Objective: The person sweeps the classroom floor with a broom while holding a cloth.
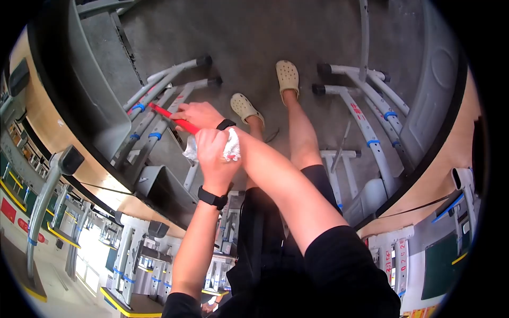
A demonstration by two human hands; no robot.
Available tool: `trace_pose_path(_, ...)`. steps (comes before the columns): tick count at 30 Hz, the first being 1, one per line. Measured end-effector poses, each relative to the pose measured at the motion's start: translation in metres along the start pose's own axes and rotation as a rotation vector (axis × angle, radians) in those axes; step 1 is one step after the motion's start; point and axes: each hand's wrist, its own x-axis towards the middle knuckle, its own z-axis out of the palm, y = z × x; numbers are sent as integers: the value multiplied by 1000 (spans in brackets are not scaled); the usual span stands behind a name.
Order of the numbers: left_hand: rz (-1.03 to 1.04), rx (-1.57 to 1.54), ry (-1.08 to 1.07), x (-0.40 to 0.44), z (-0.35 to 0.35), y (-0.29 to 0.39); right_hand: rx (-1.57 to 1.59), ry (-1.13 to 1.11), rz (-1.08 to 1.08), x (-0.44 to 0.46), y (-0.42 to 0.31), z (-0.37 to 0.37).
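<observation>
My left hand (216, 156) is closed round the near end of a long, thin red stick-like thing (185, 125); its exact kind cannot be made out. Crumpled white cloth or tissue (231, 146) sticks out on both sides of the same hand. Just beyond, my right hand (200, 115) has its fingers curled against the red stick further along. The stick's far tip points to the upper left, towards grey metal furniture legs (159, 114). Both wrists wear black bands, and my right forearm crosses in front of my body.
Grey metal desk frames with blue bands stand on the left and on the right (366, 119). Wooden desktops (69, 143) curve along both sides. My feet in cream clogs (287, 77) are on the dark floor (238, 32). More stacked furniture shows at the lower left.
</observation>
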Motion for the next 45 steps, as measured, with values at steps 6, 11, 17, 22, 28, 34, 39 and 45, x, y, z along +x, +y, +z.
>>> trace_pose_path(6,119,-238,-9,-24,-24,71,-12,235,-2,-69,-40,-45)
trace_pose_path(11,184,-424,-118,-64,-118,145,-103,302,81,-122,-135,-101)
trace_pose_path(17,87,-398,-20,-90,-156,160,-68,203,73,-117,-174,-80)
trace_pose_path(22,37,-141,66,-79,-103,109,117,109,-82,-67,-137,-35)
trace_pose_path(28,-5,-88,192,-39,-45,24,-18,30,-7,-8,-53,2)
trace_pose_path(34,171,-415,163,-63,-54,96,-39,237,-28,-86,-90,-64)
trace_pose_path(39,201,-593,81,-91,-110,173,-47,331,198,-161,-158,-113)
trace_pose_path(45,265,-758,40,-95,-188,200,-225,353,218,-175,-231,-155)
